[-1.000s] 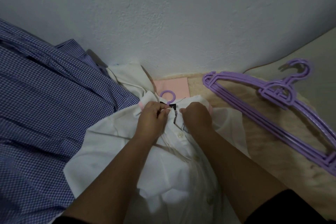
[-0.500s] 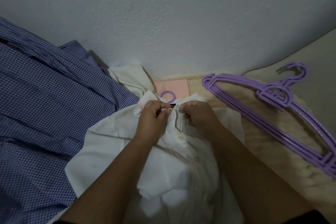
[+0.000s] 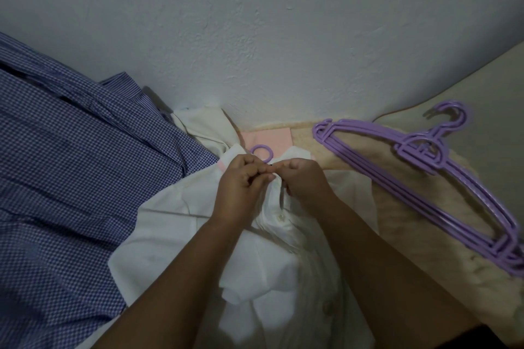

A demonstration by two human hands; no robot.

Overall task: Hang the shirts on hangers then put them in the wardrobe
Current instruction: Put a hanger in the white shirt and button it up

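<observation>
Left grip: the left hand (image 3: 243, 178) has its fingers curled tight, pinching the white shirt (image 3: 181, 224) at the left edge of the collar opening.
Right grip: the right hand (image 3: 303, 178) is curled the same way, pinching the opposite edge; the two sets of fingertips nearly meet over the top button area.
Step in hand: it looks like the collar is being fastened or closed around a hanger already inside the shirt.
Hanger hook: a purple hook (image 3: 262, 151) pokes out just beyond the collar, pointing away from the person towards the wall (image 3: 255, 37).
Shirt position: it lies flat on the bed (image 3: 425, 221), collar far, hem near, so its long axis runs from the person to the wall.
Handling: light, limp cloth that folds and slips easily; likely best lifted by the stiff hook, not by the fabric.
Neighbours: a blue checked shirt (image 3: 71, 178) lies touching on the left; spare purple hangers (image 3: 425, 178) are stacked to the right, apart from the shirt.
</observation>
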